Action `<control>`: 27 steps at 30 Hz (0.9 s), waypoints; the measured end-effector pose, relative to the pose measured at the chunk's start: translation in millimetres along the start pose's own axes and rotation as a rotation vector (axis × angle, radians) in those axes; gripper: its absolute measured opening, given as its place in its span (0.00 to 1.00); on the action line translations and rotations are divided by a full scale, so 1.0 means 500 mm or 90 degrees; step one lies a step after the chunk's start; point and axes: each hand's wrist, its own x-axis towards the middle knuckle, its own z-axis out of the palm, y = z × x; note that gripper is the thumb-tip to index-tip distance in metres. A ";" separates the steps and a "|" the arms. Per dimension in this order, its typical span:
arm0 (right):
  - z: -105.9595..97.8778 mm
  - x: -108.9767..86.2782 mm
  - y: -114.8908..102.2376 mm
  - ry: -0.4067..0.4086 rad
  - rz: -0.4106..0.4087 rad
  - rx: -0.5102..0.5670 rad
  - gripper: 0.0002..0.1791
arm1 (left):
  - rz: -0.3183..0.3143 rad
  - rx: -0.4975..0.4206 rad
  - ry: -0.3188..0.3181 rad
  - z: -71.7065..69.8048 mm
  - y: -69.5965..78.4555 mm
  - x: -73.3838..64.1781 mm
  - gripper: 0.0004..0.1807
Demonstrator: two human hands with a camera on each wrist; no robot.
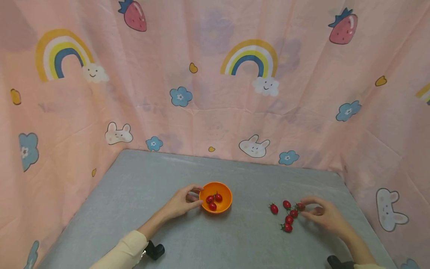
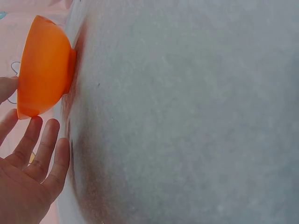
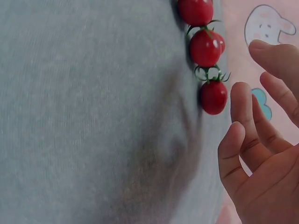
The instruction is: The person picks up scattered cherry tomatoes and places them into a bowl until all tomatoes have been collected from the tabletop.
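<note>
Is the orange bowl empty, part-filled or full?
Part-filled: the head view shows three red tomatoes inside the bowl, with bare orange interior around them.

Cream sleeves [image 1: 123,249], black wrist cameras [image 1: 155,250]

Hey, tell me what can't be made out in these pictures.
Left wrist view: inside of the orange bowl, hidden by its wall.
Right wrist view: top cherry tomato, cut off by the upper edge.
Head view: right sleeve, mostly cut off by the bottom edge.
</note>
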 end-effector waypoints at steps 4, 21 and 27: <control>-0.002 0.006 0.007 -0.010 0.018 0.002 0.30 | 0.001 0.001 -0.003 -0.001 0.000 0.001 0.22; 0.003 0.041 0.036 -0.027 -0.009 -0.104 0.27 | -0.012 0.005 -0.013 -0.003 0.008 0.002 0.22; 0.001 0.049 0.044 -0.040 -0.035 -0.113 0.19 | -0.014 0.008 -0.012 -0.003 0.009 0.000 0.22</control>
